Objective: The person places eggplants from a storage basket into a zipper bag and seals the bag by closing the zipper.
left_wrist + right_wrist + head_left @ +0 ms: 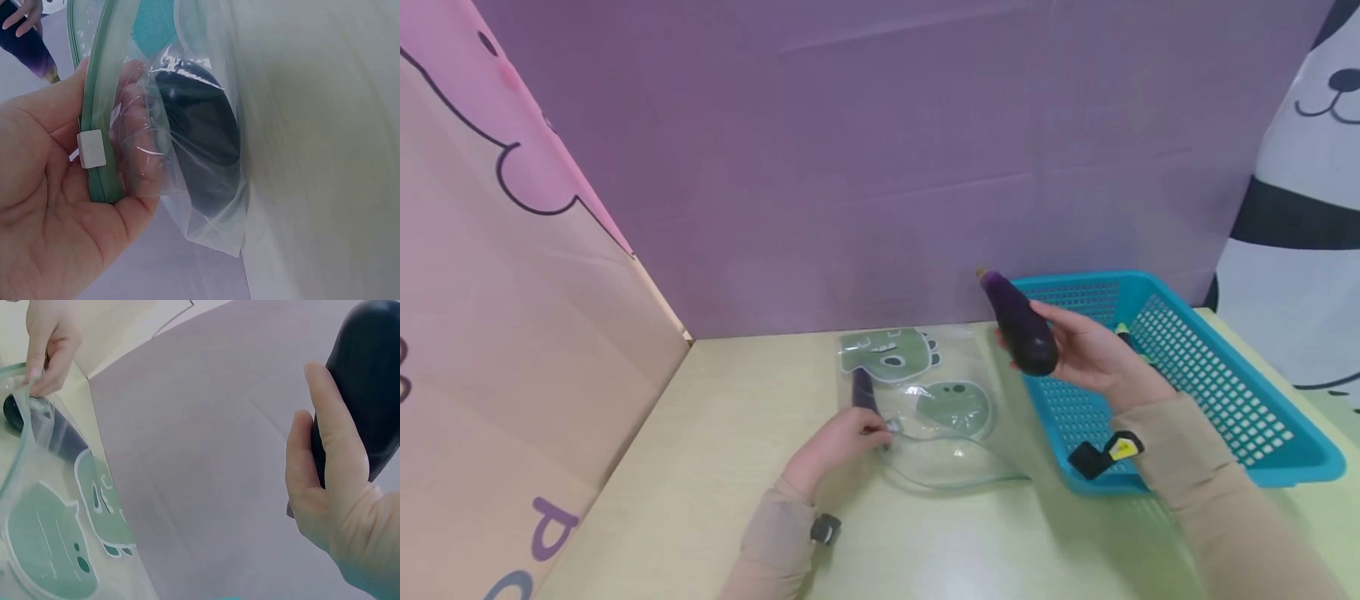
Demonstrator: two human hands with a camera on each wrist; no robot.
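Note:
My right hand grips a dark purple eggplant and holds it up at the near-left side of a blue basket, its stem end pointing up and left. My left hand pinches the green-edged mouth of a clear zip bag at its left corner, beside a white slider. The bag lies on the table with green cartoon prints, and its mouth gapes toward me. Inside, along the left side, lies another dark eggplant, partly covered by my left hand in the head view.
The blue perforated basket stands at the right, with a small green-tipped item inside, mostly hidden behind my right arm. A purple backdrop rises along the table's far edge, and a printed panel borders the left.

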